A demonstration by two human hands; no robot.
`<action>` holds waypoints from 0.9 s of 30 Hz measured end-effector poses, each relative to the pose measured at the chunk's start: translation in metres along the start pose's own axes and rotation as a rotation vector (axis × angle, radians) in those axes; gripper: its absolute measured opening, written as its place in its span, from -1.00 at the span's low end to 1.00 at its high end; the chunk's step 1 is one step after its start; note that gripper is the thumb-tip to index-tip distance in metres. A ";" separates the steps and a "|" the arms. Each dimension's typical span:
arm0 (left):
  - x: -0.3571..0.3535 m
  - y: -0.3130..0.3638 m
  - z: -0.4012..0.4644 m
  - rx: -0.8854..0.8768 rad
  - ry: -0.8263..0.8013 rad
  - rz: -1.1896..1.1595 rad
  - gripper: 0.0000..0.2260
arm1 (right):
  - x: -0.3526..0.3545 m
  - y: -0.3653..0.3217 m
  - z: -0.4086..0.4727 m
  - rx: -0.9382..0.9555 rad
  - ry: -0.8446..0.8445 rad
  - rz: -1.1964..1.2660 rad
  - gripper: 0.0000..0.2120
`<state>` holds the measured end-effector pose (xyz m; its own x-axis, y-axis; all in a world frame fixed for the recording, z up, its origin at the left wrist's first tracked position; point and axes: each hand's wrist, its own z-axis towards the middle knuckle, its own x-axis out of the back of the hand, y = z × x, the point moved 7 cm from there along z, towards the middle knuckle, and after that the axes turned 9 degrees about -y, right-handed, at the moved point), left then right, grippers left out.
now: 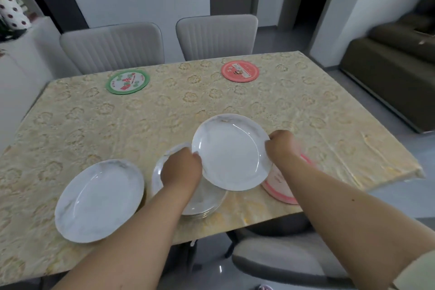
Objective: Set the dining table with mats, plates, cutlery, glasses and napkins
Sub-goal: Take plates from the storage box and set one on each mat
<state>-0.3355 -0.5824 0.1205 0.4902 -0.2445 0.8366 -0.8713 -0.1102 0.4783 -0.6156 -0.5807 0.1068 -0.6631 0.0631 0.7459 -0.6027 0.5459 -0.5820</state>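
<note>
A white marbled plate is held above the table near the front edge, tilted slightly. My left hand grips its left rim and my right hand grips its right rim. Under it a stack of white plates rests on the cloth, partly hidden by my left arm. A pink round mat lies to the stack's right, half covered by my right arm. Another white plate sits at the front left. At the far side lie a green round mat and a red round mat.
The table carries a yellow floral cloth. Two grey chairs stand at its far side and another grey chair at the near right. A dark sofa stands to the right.
</note>
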 end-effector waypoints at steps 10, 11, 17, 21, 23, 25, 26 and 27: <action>-0.112 0.090 0.005 0.059 -0.259 -0.047 -0.76 | 0.069 0.108 0.040 -0.153 0.024 -0.076 -0.73; -0.121 0.091 0.005 0.080 -0.284 -0.040 -0.75 | 0.070 0.113 0.042 -0.166 0.014 -0.109 -0.74; -0.157 0.094 0.005 0.140 -0.374 -0.003 -0.78 | 0.066 0.136 0.054 -0.186 -0.040 -0.167 -0.70; -0.162 0.098 0.008 0.144 -0.389 0.002 -0.77 | 0.061 0.144 0.062 -0.207 -0.096 -0.222 -0.76; -0.163 0.099 0.010 0.147 -0.392 -0.002 -0.74 | 0.061 0.146 0.062 -0.219 -0.104 -0.213 -0.79; -0.162 0.099 0.010 0.137 -0.390 0.006 -0.70 | 0.066 0.137 0.059 -0.195 -0.061 -0.231 -0.90; -0.159 0.100 0.010 0.126 -0.377 0.019 -0.68 | 0.069 0.129 0.057 -0.160 -0.026 -0.263 -0.88; -0.154 0.101 0.008 0.113 -0.350 0.029 -0.65 | 0.070 0.119 0.056 -0.114 0.002 -0.281 -0.77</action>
<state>-0.4989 -0.5639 0.0381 0.4439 -0.5616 0.6983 -0.8916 -0.1988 0.4069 -0.7588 -0.5583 0.0718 -0.4761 -0.1021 0.8735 -0.7088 0.6325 -0.3124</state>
